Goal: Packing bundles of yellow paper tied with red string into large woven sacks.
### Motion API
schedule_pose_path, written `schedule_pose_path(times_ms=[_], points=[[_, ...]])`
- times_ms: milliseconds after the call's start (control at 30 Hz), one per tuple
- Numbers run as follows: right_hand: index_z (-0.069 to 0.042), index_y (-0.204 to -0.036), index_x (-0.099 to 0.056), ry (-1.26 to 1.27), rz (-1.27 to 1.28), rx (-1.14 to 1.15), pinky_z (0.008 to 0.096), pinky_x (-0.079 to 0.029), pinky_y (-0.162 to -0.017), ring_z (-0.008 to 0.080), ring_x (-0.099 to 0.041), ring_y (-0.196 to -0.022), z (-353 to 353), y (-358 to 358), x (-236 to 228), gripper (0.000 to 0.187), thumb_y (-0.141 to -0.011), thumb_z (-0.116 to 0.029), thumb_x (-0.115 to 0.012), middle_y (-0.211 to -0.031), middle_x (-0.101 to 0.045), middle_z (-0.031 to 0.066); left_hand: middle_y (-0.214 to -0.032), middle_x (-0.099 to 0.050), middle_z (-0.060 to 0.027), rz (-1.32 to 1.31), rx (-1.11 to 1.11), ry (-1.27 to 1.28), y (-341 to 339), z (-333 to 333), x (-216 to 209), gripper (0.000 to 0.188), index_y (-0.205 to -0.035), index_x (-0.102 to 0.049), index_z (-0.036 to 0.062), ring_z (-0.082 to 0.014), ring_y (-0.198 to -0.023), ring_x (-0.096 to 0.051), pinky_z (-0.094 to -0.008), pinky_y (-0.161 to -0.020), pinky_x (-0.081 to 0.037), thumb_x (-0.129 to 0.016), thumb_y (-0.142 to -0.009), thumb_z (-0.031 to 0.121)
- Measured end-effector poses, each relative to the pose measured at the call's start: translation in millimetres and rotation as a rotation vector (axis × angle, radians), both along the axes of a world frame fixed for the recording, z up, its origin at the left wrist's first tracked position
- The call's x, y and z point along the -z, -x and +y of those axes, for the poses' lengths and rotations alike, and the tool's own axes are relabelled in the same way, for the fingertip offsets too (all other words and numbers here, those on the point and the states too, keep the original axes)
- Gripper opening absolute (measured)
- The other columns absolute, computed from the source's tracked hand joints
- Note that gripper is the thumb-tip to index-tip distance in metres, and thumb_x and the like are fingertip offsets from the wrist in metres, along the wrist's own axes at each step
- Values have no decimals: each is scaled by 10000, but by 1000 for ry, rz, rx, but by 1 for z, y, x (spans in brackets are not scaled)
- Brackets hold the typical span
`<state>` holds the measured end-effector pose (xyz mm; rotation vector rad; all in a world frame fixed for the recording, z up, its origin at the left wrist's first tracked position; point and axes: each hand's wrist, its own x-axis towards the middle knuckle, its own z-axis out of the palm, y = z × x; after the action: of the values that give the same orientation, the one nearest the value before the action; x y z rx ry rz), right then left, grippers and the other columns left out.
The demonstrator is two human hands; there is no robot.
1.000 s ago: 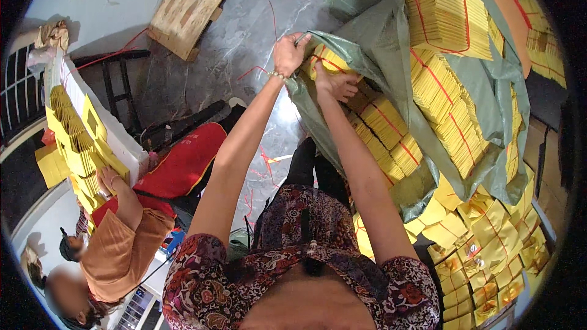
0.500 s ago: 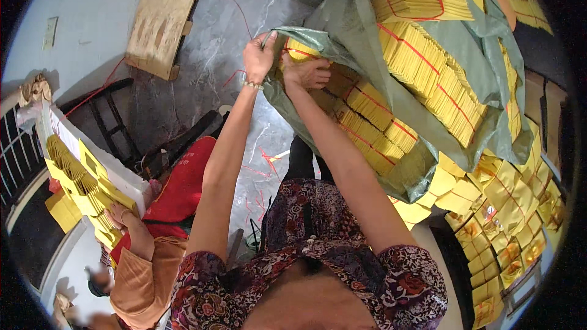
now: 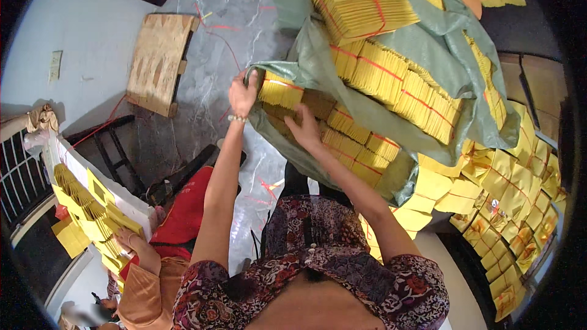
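My left hand [image 3: 243, 93] pinches the rim of a large green woven sack [image 3: 282, 71] and holds its left edge up. Inside the mouth, my right hand [image 3: 304, 127] hovers with fingers apart and nothing in them. Just beyond it, in the sack's far left corner, sits a bundle of yellow paper [image 3: 280, 90] tied with red string. More tied yellow bundles [image 3: 361, 150] stand in rows on the right side of the sack's inside. A brown surface shows between them. The deeper part of the sack is in shadow.
Tied yellow stacks [image 3: 364, 3] lie on other green sacks at the far right. Yellow packets [image 3: 513, 177] cover the right side. A co-worker's hand [image 3: 128, 239] touches folded yellow paper at left. A wooden board [image 3: 160, 64] leans by the wall; red string scraps litter the grey floor.
My right hand has come away from the bundle in the sack's corner and its fingers have spread. The left hand keeps its hold on the rim. The whole view has shifted somewhat.
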<state>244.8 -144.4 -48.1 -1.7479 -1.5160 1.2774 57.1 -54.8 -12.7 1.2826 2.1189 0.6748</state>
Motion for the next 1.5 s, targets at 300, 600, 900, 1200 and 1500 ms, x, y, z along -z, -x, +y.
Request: schedule_pose_path(times_ms=[300,600,900,1200,1500], points=[[-41,-1024,-568,-133,291,61,188,-419,-651,39,-503,-772,51,-158,-200,150,-884,-94,-559,-824,-540,-37,-1095,-490,-135,-258,-30,-491,-82,37,-125,451,-1222,-503,65,-221,-1011,-509,-316,-785,-459,-634,-829,243],[-50,-1359,-275,-568,-307,-122,332,-407,-913,224,-439,-1122,243,-221,-141,760,-736,-137,-703,-1273,-400,140,-1442,-241,-168,-567,93,-509,-150,146,-143,645,-1384,-230,-11,-258,-1343,-211,-319,-1082,-178,-340,-937,440],[-44,-1274,-426,-270,243,-302,355,-444,-870,223,-510,-1083,259,-211,-118,635,-728,-189,-715,-1178,-539,125,-1371,-335,-191,-581,43,-472,-157,166,-120,584,-1370,-257,39,-312,-1293,-277,-374,-1058,-214,-306,-922,410],[-46,-1179,-480,-396,276,-272,312,-410,-838,162,-524,-956,169,-239,-205,507,-743,-137,-722,-1093,-538,68,-1387,-330,-118,-697,-70,-461,-183,64,-201,577,-1359,-288,50,-247,-1308,-212,-372,-1072,-74,-185,-960,453],[-31,-1093,-450,-479,95,-591,431,-258,-1043,318,-268,-1298,30,-237,-269,703,-586,-349,-818,-1420,-233,175,-1247,-489,-79,-1568,-577,-131,-174,-125,-213,580,-1285,-397,36,-189,-1106,-497,-323,-951,-397,-284,-948,495]])
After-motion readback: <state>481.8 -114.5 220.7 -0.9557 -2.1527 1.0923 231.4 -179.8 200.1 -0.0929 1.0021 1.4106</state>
